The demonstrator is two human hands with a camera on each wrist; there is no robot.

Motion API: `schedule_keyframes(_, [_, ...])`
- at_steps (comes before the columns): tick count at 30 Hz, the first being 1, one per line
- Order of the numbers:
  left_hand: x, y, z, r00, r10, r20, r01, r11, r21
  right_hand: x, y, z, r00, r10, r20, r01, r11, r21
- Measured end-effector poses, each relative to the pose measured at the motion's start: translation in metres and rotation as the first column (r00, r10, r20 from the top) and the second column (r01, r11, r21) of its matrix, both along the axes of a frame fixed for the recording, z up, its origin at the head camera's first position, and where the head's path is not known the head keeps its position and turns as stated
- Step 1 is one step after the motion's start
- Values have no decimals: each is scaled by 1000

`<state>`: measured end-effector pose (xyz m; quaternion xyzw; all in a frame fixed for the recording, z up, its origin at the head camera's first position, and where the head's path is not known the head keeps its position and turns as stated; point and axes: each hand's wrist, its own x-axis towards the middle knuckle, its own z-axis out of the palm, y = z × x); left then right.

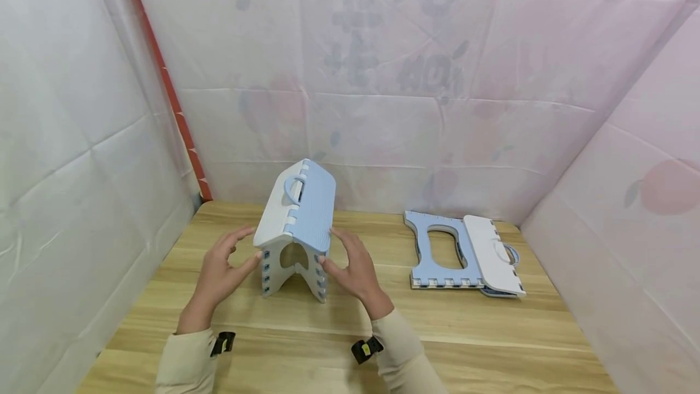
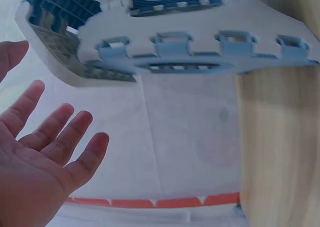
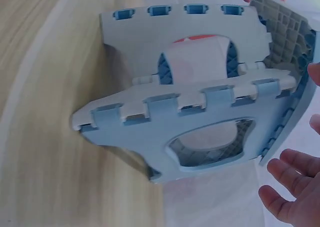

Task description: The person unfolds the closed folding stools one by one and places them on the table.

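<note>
head view, left hand [image 1: 221, 267], right hand [image 1: 355, 267] both unclenched, contact unclear, left wrist view crops folding stool [image 2: 185, 24]

Wood-grain table [image 1: 290, 351] — half-folded stool [image 1: 316, 205] standing, flat-folded stool [image 1: 489, 260] lying at right

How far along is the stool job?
If folding, the flat blue and white plastic stool looks done. In hand: the peaked blue and white plastic stool, legs apart between left hand and right hand. Remaining: closing its top and legs. If unfolding, nothing looks finished: one is half open, the other flat.
</note>
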<state>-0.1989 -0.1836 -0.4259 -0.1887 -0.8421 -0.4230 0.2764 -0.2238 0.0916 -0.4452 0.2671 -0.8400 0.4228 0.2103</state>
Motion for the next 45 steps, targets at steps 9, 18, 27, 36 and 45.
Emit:
schedule_keyframes(9, [-7, 18, 12, 991, -71, -112, 74, 997, 19, -4, -8, 15, 999, 12, -48, -12, 1000, 1])
schedule_keyframes(18, [-14, 34, 15, 990, -99, -99, 103, 994, 34, -10, -18, 25, 997, 44, -58, -43, 999, 25])
schedule_keyframes(27, [-17, 44, 18, 994, -100, -36, 100, 995, 20, -14, -28, 33, 996, 66, -67, -60, 995, 78])
schedule_keyframes(36, [-17, 49, 18, 998, -61, -25, 61, 998, -24, -14, -27, 37, 998, 51, -41, -46, 992, 117])
schedule_keyframes(45, [-16, 47, 20, 998, -62, -15, 61, 996, -58, -15, -28, 40, 997, 50, -53, -43, 992, 116])
